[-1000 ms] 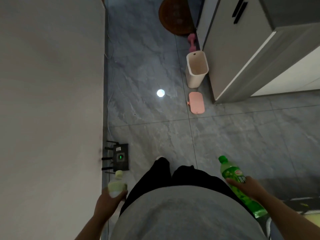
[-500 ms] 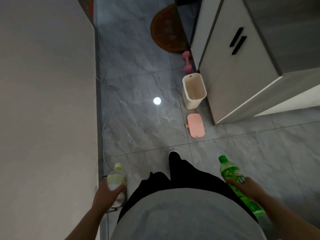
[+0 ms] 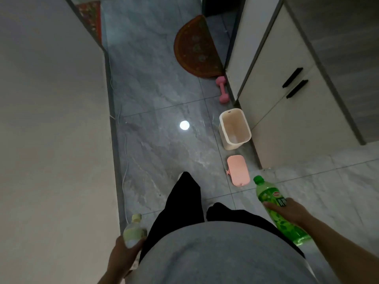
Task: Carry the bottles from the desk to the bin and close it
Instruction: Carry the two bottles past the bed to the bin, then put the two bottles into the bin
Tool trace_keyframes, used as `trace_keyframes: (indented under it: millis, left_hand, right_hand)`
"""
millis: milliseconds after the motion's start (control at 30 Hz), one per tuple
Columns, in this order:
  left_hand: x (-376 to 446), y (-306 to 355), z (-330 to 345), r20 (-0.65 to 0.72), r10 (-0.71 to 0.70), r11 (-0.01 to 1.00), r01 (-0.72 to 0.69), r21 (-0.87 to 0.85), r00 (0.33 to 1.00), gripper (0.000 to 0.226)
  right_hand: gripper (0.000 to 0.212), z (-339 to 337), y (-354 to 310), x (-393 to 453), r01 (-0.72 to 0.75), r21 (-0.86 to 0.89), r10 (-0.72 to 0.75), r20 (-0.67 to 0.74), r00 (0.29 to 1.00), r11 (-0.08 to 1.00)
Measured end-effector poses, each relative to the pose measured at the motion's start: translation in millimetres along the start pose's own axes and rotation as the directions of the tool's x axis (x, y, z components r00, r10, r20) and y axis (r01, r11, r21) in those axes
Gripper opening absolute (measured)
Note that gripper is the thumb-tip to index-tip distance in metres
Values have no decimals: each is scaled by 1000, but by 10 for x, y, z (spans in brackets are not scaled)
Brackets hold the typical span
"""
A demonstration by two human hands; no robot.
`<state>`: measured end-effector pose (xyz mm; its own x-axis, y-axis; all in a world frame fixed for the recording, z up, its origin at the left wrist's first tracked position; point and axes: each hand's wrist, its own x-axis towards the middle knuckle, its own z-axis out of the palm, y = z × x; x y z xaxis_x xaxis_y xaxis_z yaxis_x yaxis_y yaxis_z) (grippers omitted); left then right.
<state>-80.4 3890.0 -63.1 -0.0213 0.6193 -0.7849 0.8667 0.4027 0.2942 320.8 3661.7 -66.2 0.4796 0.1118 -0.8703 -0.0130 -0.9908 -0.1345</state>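
My left hand grips a small pale bottle with a yellowish cap, low at the left beside my body. My right hand is closed around a green soda bottle that points its cap forward. Ahead on the floor stands the cream bin, open and upright, next to a cabinet. Its pink lid lies flat on the tiles just in front of the bin, close to the green bottle's cap.
A wall runs along my left. White cabinets with black handles stand on the right. A pink dumbbell and a brown half-round mat lie beyond the bin. A white cable trails along the wall base.
I have walked forward along the corridor; the bin and lid are nearer and lower in view. The router on the floor has passed out of sight. Both hands keep their bottles.
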Motion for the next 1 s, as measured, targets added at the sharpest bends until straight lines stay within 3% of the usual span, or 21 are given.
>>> trace_keyframes:
  millis: [67,200,467,600,833,1000]
  left_hand:
    - [253,358,-187,2,42,999,-42,33,999,64]
    - [711,1044,-517,0,139,985,-138,105,990,38]
    - [1449,2205,-765,81,226,940,-239,245,971,59]
    - [1742,2707,-785,93,238,917,-256,305,967,56]
    - [2229,3741,-779,137,290,848,-320,423,947,61]
    - [2474,4587,-610,274,394,783,-476,400,877,48]
  right_hand:
    - [71,17,-110,29,-50,13,50,1,999,999]
    - [66,88,-300,59,-144,47,142,37,989,988]
    - [53,28,-701,156,-281,163,274,65,960,946]
    - [42,-211,-1084,419,-268,247,267,36,963,931]
    - [59,-789,-1824,989,-187,386,208,-14,978,903]
    - [71,-958,-2244,1187,-196,411,223,-18,975,890]
